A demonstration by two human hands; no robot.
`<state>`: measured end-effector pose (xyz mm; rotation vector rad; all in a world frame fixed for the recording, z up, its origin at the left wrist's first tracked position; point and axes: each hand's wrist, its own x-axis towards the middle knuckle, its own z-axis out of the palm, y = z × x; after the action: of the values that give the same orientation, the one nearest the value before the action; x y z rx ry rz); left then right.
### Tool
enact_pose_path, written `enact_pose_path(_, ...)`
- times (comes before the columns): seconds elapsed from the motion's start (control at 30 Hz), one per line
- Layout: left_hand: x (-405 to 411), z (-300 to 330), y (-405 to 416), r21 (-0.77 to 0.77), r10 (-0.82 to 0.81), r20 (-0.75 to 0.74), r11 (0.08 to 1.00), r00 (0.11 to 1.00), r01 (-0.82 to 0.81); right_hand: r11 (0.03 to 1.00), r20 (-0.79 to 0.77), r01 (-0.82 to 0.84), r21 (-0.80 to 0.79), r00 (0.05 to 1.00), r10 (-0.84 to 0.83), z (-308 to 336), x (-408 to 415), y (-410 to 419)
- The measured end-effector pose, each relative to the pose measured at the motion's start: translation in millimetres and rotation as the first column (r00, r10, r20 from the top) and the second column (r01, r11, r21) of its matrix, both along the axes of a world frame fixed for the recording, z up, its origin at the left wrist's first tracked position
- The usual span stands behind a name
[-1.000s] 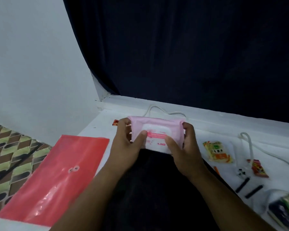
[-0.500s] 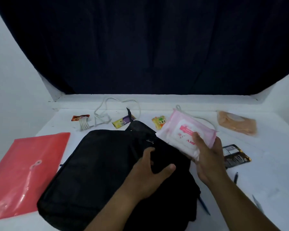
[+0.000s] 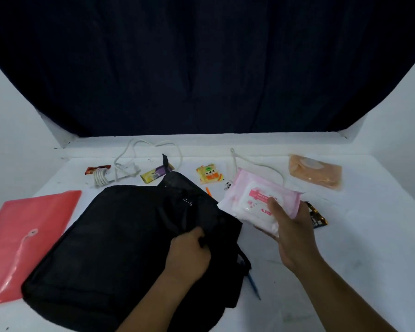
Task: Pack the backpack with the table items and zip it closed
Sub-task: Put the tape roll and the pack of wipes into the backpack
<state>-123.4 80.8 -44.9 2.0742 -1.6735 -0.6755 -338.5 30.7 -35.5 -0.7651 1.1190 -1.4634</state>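
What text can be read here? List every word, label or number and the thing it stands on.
"AI", part of red letters cut off by the thumb, on the pink wipes pack in the right hand.
Green label on the orange snack packet: too small to read.
Print on the yellow-purple wrapper, red wrapper and dark packet: blurred.

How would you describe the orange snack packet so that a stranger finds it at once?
Start at the black backpack on the white table. Just beyond its top right lies the orange snack packet, left of the pink wipes pack. Alone among the wrappers, it has a green label.
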Motion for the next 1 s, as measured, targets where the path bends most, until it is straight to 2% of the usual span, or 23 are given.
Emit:
enact_pose_path(0.1, 20, 27, 0, -0.08, 0.203, -0.257, 0.97, 0.945, -0.23, 0.998, -0.035, -0.061, -0.004, 0.998, 0.061, -10, -14, -4)
enact_pose_path(0.2, 52, 50, 10, -0.227, 0.31, -0.316, 0.893, 0.897, -0.389, 0.993, -0.033, -0.114, -0.013, 0.993, 0.113, -15, -17, -9)
enact_pose_path(0.27, 72, 60, 18, -0.287, 0.318, -0.253, 0.877, 0.914, -0.385, 0.986, -0.045, -0.166, -0.012, 0.985, 0.166, -18, -14, -13)
enact_pose_path(0.33, 89, 65, 24, -0.325, 0.277, -0.161, 0.891, 0.947, -0.316, 0.976, -0.063, -0.218, -0.007, 0.974, 0.217, -23, -8, -17)
enact_pose_path(0.43, 110, 64, 31, -0.347, 0.216, 0.044, 0.919, 0.975, -0.188, 0.963, -0.088, -0.268, 0.006, 0.959, 0.268, -28, 4, -17)
enact_pose_path(0.57, 124, 67, 35, -0.28, 0.307, 0.166, 0.926, 0.937, -0.254, 0.928, -0.098, -0.37, 0.043, 0.923, 0.373, -32, 22, -13)
enact_pose_path(0.63, 128, 63, 34, -0.182, 0.326, 0.239, 0.94, 0.915, -0.288, 0.916, -0.107, -0.398, 0.059, 0.909, 0.402, -31, 30, -11)
enact_pose_path(0.73, 119, 49, 28, 0.059, 0.247, 0.363, 0.956, 0.898, -0.287, 0.918, -0.117, -0.391, 0.059, 0.911, 0.395, -26, 42, -11)
enact_pose_path(0.87, 84, 54, 23, 0.126, 0.28, 0.508, 0.911, 0.815, -0.392, 0.929, -0.141, -0.364, 0.073, 0.918, 0.371, -20, 54, -15)
enact_pose_path(1.0, 63, 44, 27, 0.321, 0.13, 0.585, 0.87, 0.801, -0.375, 0.938, -0.147, -0.332, 0.1, 0.928, 0.344, -27, 60, -21)
